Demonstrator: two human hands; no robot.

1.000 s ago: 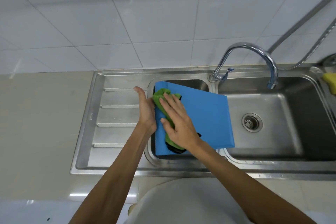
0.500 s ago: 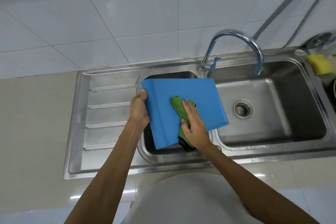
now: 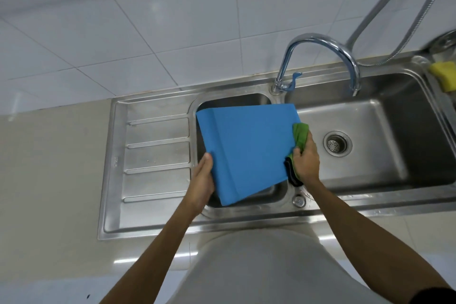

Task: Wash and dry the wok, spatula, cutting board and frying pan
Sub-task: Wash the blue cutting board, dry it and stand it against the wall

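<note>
Both forearms reach forward, the left hand (image 3: 201, 184) gripping the board (image 3: 246, 148) by its left edge, the right hand (image 3: 306, 159) clutching a cloth (image 3: 300, 134) at its right edge.

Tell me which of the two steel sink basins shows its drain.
The large right-hand steel basin: its round drain strainer lies bare. The small basin beside it is mostly hidden under the blue cutting board, so no drain shows there.

Bright, even indoor light, with wide-angle bending at the edges.
Soft glare streaks the white wall tiles (image 3: 172, 20) and glints on the faucet (image 3: 318, 37) and the near countertop (image 3: 128, 260). The blue cutting board (image 3: 249, 150) shades the small basin (image 3: 234, 101) beneath it. The sink rim (image 3: 108, 168) bows, and focus is crisp mid-frame, softer in the far corners.
</note>
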